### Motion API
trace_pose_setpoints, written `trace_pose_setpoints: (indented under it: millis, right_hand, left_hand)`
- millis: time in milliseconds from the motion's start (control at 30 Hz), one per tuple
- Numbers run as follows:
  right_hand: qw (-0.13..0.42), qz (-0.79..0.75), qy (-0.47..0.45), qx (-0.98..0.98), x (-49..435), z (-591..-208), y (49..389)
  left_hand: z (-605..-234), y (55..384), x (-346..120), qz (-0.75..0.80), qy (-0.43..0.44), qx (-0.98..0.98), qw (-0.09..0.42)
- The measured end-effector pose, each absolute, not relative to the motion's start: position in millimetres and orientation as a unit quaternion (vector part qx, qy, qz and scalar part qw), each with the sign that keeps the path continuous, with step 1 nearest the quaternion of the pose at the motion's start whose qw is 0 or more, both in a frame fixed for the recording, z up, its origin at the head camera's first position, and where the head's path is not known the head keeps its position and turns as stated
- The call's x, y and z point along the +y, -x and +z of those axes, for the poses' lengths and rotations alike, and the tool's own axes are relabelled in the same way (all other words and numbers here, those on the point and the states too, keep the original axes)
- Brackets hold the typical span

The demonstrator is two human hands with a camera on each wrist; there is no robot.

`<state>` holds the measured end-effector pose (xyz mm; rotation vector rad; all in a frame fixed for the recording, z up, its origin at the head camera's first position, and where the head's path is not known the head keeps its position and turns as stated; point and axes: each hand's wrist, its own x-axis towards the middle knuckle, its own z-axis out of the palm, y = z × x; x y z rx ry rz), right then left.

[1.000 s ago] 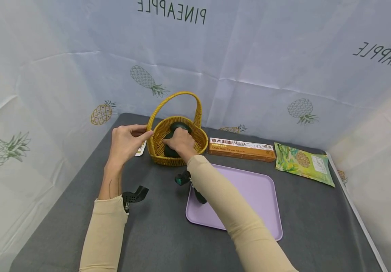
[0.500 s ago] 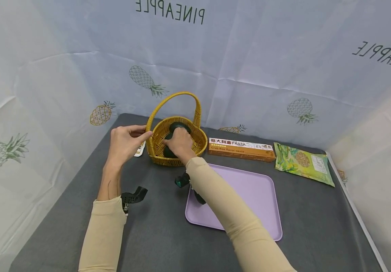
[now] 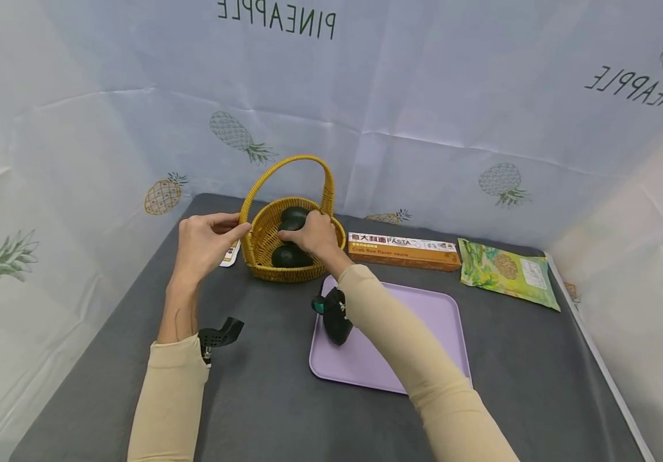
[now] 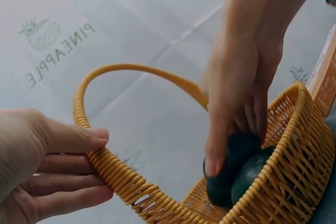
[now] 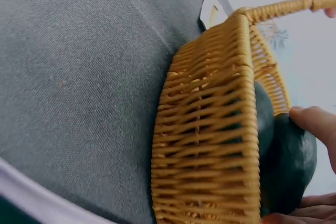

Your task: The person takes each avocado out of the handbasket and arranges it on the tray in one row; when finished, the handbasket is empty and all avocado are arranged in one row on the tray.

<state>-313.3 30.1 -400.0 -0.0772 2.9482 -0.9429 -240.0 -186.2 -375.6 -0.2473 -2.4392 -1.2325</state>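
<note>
held fruit: one dark green held fruit (image 5: pixel 291 156), inside the basket (image 3: pixel 285 274), poking above its near rim.
right hand (image 3: pixel 318 234): thumb and fingers round that fruit; lifting or lowering, can't tell.
front fruit (image 3: pixel 290 256): just beside it in the basket, near the front wall, not held.
change: right hand sits further right over the basket than half a second ago, so more dark green fruit shows.
meaning: judged mid-step, grip in place, fruit not yet clear of the basket.
left hand (image 3: pixel 201 247): pinching the handle (image 4: pixel 118 66), likely steadying it.
purple tray (image 3: pixel 418 321): in front, right of the basket; dark tray fruit (image 3: pixel 338 330) on it.
back row: pasta box (image 3: pixel 403 251), then green packet (image 3: pixel 509 274).
</note>
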Motion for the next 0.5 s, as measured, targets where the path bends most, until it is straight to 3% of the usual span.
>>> trace_pose_setpoints:
  millis: [500]
  right_hand:
    - [0.046,-0.338,0.098,0.935,112,-365,286]
  left_hand:
    - [-375,239,-185,-0.445,0.082,-0.870,0.195]
